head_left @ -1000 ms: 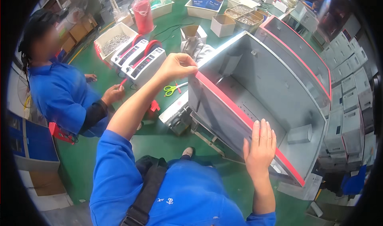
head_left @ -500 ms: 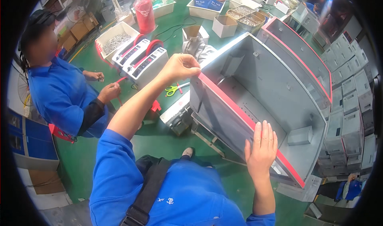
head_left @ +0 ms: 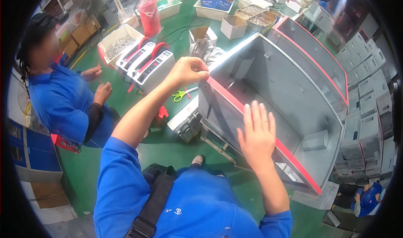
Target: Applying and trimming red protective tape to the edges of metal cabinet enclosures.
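Observation:
A large grey metal box [head_left: 294,91] lies open toward me, with a red strip [head_left: 228,99] running along its near rim. My left hand [head_left: 189,72] is closed in a pinch at the box's left corner, right at the end of the red strip. My right hand [head_left: 257,133] is flat with its fingers stretched out over the strip, about halfway along the near wall. I cannot tell whether the palm touches the rim.
A co-worker in blue [head_left: 63,99] sits at the left, hands near two white tape dispensers [head_left: 147,61]. Yellow-green scissors [head_left: 181,94] lie on the green floor. Bins of parts [head_left: 119,42] stand behind; stacked grey boxes [head_left: 369,112] fill the right. A second box [head_left: 319,49] stands beyond.
My right hand has slid left along the red-edged rim, toward the corner. My left hand has stayed pinched at the corner.

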